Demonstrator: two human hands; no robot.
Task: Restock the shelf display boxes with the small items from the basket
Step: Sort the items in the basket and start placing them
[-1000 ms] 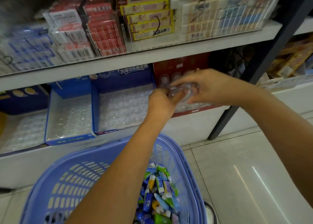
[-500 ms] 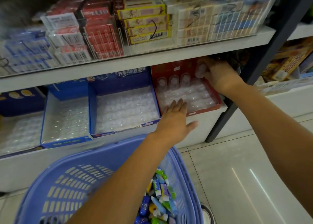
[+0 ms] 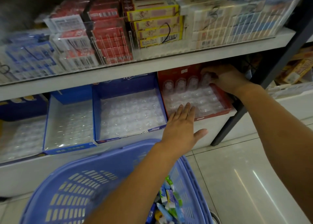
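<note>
Here, flat left hand (image 3: 181,130) touches the red box (image 3: 177,71).

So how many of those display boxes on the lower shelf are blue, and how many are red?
Blue display boxes: 3 (the leftmost is darker and cut off by the edge of the picture)
Red display box: 1
Total: 4

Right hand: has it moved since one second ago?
Yes. The right hand went from above the red display box's front edge back to its rear right corner, under the upper shelf, where it pinches a clear capsule.
</note>
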